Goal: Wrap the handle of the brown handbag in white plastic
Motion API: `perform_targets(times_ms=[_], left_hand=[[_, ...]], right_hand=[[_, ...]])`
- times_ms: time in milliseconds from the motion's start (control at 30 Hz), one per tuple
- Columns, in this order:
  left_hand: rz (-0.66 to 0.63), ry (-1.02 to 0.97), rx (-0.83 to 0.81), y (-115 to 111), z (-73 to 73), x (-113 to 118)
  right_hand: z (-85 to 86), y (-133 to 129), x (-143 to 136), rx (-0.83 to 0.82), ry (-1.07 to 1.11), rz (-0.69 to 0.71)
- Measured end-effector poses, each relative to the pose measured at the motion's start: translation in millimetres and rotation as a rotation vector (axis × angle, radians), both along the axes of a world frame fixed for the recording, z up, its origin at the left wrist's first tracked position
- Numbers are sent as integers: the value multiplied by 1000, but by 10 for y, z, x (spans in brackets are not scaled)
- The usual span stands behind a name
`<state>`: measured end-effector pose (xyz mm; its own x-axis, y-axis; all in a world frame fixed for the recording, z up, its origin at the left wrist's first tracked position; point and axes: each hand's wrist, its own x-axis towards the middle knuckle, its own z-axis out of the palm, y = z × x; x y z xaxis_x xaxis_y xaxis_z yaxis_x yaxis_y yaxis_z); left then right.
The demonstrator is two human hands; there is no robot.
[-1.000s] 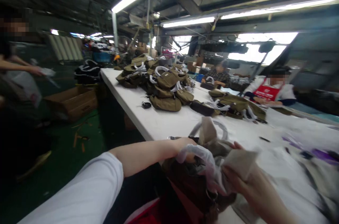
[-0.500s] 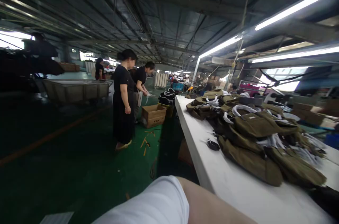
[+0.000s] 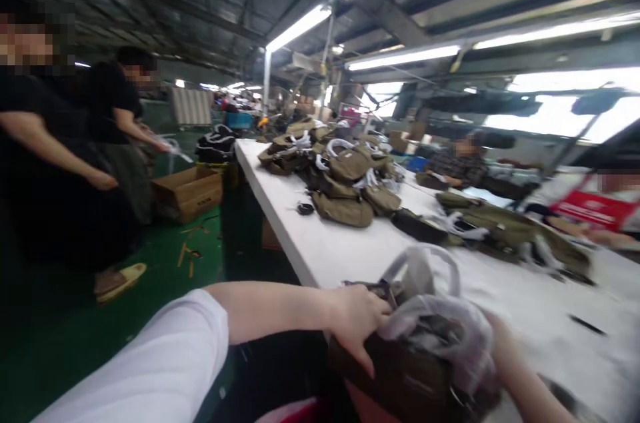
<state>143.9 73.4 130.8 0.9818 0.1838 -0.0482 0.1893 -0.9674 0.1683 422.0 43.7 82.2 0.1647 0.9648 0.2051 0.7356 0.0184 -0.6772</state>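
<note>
I am seeing a long white table carrying a heap of olive bags with white-wrapped handles, a small dark piece lying just beside it near the edge, and more olive bags lying farther right.

1. There is a single view, from a camera worn on the person's head, so no second view shares the scene
2. It faces forward along the long white table, tipped only slightly down, taking in the ceiling lights and far workers
3. It sits closest to the person's own left hand and the brown bag, low in the picture at the table's near end
4. The pile of olive bags lies farther up the table
</note>
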Motion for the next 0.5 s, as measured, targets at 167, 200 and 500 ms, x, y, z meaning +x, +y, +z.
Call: perform_targets(times_ms=[167, 200, 500], left_hand=[[83, -13, 34, 7, -127, 65], [95, -30, 20, 0, -130, 65], [-35, -242, -98, -15, -241, 26]], right_hand=[[76, -689, 442, -90, 271, 31], [93, -810, 494, -99, 348, 125], [81, -943, 371, -101, 172, 32]])
